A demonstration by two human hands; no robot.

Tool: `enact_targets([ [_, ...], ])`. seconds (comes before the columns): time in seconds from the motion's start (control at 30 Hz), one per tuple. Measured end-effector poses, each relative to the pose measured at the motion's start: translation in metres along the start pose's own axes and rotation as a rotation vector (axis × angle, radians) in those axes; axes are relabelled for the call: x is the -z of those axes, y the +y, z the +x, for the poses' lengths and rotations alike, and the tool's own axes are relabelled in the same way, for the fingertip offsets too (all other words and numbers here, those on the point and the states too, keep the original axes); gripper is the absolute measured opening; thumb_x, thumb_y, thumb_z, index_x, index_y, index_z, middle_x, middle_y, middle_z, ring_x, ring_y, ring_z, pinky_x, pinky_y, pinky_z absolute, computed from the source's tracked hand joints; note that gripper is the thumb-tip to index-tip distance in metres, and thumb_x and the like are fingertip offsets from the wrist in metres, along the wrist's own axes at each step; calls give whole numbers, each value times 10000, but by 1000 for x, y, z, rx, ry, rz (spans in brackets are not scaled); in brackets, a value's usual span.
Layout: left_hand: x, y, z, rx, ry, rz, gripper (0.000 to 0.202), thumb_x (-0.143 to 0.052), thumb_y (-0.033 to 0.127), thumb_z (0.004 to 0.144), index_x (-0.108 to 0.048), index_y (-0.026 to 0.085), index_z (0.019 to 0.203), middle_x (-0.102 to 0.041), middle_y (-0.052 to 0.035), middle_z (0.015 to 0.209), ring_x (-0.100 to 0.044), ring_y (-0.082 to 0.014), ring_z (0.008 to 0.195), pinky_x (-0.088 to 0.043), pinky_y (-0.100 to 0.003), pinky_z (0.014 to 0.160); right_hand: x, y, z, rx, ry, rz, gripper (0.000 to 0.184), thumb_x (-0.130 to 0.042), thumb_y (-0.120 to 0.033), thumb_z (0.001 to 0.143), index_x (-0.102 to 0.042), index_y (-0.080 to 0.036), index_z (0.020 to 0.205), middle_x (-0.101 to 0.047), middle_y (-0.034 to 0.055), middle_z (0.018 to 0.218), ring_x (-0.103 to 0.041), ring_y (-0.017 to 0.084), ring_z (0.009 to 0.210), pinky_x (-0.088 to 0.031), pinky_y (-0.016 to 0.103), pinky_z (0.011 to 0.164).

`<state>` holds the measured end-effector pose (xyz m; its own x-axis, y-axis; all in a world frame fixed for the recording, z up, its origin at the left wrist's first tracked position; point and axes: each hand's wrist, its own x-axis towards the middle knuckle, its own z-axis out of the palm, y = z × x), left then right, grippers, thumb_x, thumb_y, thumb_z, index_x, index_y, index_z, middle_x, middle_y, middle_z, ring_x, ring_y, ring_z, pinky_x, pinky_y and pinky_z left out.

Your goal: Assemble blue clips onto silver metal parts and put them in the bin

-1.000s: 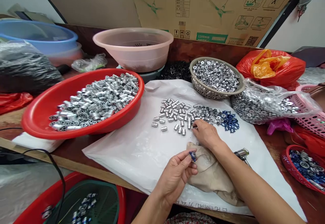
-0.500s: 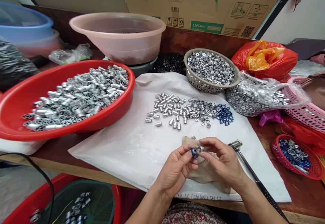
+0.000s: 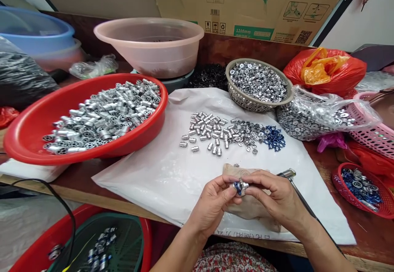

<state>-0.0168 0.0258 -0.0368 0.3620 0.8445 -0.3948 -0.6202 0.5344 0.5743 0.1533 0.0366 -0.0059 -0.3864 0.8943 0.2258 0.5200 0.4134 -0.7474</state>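
Observation:
Between both hands, above a beige cloth pad (image 3: 246, 209), is a small part with a blue ring (image 3: 237, 187) and a silver metal piece (image 3: 243, 186). My left hand (image 3: 213, 200) pinches the blue ring side between thumb and fingers. From the right, my right hand (image 3: 272, 190) pinches the silver side; its fingertips hide some of it. Just beyond lie loose silver cylinders (image 3: 214, 126), small silver rings (image 3: 248, 134) and a heap of blue rings (image 3: 273, 138) on a white plastic sheet (image 3: 147, 185). A hammer (image 3: 288, 173) rests right of my right hand.
A large red basin (image 3: 27, 132) with silver cylinders stands left. Behind are a pink basin (image 3: 147, 52), a grey basket (image 3: 235, 95) of metal parts and a clear bag (image 3: 298, 120). A small red basket (image 3: 341, 196) is at right; a green basket (image 3: 132, 239) sits below the table edge.
My fingers have drawn closer together, bringing the silver piece up against the blue ring. The camera view has shifted slightly, so the surroundings appear a little further right.

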Motion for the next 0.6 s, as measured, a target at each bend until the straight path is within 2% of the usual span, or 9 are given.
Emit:
enact_targets([
  [0.23,5,1,-2,-75,7,113,269,-790,273,628,-689,139,838,-681,-25,774,-606,-84,639,-497,-172,611,-1,-5,4,44,-12,-6,155,-611,-194,826,-679,-223,963,-715,33,847,-658,157,791,-531,282,715],
  [0.4,8,4,-4,-168,27,280,213,-741,299,684,-718,163,847,-607,0,765,-595,-78,604,-504,-178,597,-19,-4,-3,46,108,-4,185,-585,-155,830,-675,-217,979,-706,38,822,-656,152,755,-538,268,671],
  [0.6,13,1,-3,-199,28,337,208,-722,320,693,-738,188,853,-541,-6,797,-583,-114,683,-531,-224,637,-28,3,-6,-143,33,149,142,-620,-226,814,-712,-246,920,-708,17,771,-656,144,702,-528,246,615],
])
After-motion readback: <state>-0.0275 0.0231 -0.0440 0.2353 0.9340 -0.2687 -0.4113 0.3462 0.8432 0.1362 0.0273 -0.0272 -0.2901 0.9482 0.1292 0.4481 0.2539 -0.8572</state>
